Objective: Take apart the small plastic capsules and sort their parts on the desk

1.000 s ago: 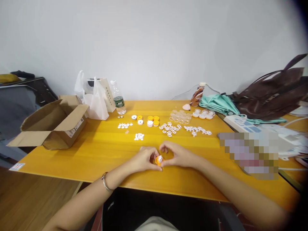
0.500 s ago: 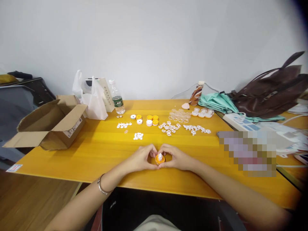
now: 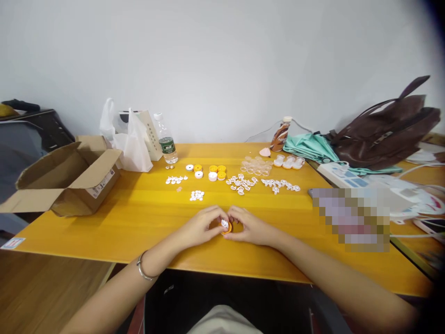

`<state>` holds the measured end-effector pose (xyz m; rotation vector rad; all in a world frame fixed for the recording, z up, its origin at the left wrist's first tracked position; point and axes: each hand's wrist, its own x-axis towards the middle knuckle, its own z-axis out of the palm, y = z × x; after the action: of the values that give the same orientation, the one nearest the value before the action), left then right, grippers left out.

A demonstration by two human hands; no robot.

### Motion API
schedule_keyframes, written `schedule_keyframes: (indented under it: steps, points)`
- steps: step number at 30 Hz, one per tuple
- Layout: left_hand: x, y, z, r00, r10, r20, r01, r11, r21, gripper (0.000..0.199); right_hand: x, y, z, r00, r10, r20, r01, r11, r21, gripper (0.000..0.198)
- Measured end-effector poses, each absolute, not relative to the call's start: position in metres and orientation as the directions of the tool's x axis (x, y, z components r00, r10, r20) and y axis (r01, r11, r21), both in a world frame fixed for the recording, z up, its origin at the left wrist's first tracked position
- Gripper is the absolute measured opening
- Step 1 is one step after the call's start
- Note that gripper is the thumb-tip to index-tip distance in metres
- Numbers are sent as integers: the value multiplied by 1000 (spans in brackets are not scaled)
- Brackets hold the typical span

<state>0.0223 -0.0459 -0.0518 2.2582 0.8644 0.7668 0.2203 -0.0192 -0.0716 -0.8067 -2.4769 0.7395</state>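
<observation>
Close to the table's front edge, both hands meet around a small round orange base (image 3: 228, 230). My right hand (image 3: 251, 227) curls about its right side, thumb and fingers closed on the rim. My left hand (image 3: 203, 226) pinches a small white cut-out plastic piece (image 3: 225, 224), which sits tilted over or in the base; how far in it sits cannot be made out. Beyond the hands lie white discs (image 3: 197, 195), white cut-out pieces (image 3: 240, 183) and more such pieces (image 3: 281, 185). Orange round bases (image 3: 221, 175) and white round bases (image 3: 212, 176) stand farther back.
At left are an open cardboard box (image 3: 83, 178), a plastic bag (image 3: 134, 148) and a water bottle (image 3: 168, 144). Clear domes (image 3: 256, 165), finished-looking domed units (image 3: 289, 162), a brown drink bottle (image 3: 281, 134), teal cloth (image 3: 309, 147) and a power strip (image 3: 342, 176) occupy the right.
The white piece has gone from standing upright in the orange base to leaning left, with my left thumb and fingers now at it. The whole view has shifted slightly.
</observation>
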Motion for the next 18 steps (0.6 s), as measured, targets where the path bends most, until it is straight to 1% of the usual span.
schedule_keyframes:
  steps: [7, 14, 16, 18]
  points:
    - [23, -46, -52, 658, 701, 276, 418, -644, 640, 16, 219, -18, -74, -763, 602, 235, 399, 725, -562, 21]
    - [28, -50, -61, 543, 774, 325, 568, -624, 537, 18, 218, -17, -79, -750, 610, 254, 397, 724, -565, 22]
    - [27, -51, -62, 572, 743, 349, 559, -664, 496, 20, 218, -16, -80, -749, 610, 258, 389, 720, -575, 22]
    - [26, -52, -58, 608, 687, 398, 511, -722, 466, 22, 218, -16, -81, -746, 611, 265, 377, 715, -588, 21]
